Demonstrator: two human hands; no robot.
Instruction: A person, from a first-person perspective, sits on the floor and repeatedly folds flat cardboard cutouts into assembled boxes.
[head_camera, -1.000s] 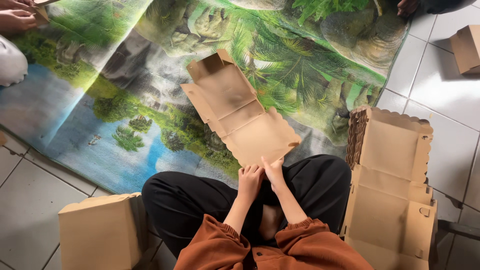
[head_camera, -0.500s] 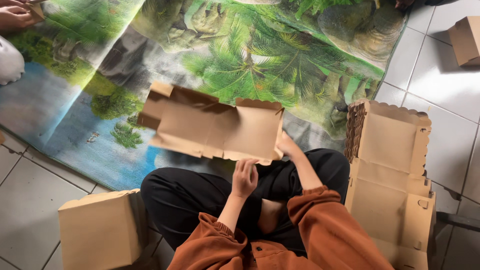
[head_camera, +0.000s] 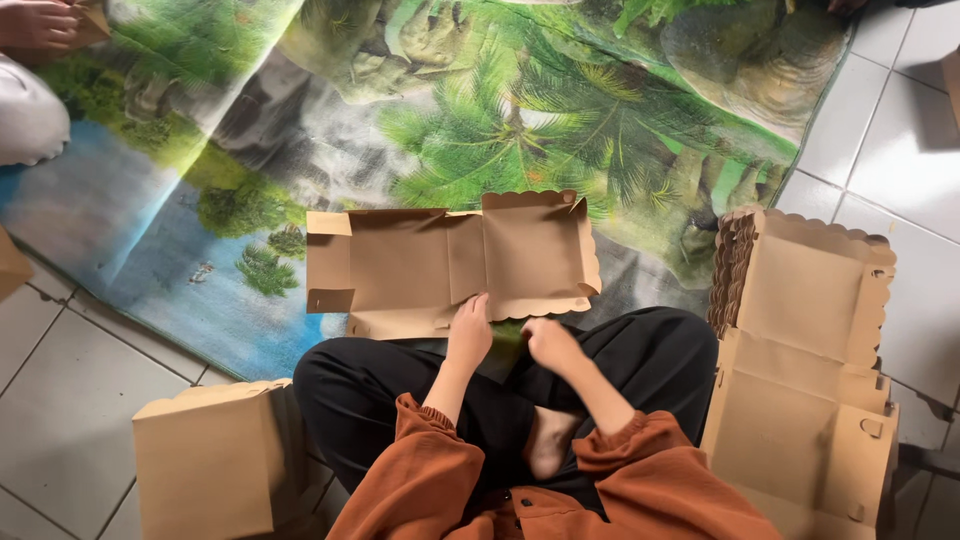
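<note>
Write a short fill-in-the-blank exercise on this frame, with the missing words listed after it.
1. The left hand rests on the near edge of the flat, unfolded ____ box blank.
2. The box blank lies partly on a mat printed with ____ trees and water.
3. A stack of box blanks sits on the person's ____ side.
4. The right hand is at the blank's near edge, above the person's ____ trousers.

Missing words: cardboard; palm; right; black

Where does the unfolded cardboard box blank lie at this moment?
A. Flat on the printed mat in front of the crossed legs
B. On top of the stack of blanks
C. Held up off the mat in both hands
A: the box blank lies flat on the printed mat, with the left hand on its near edge.
</note>
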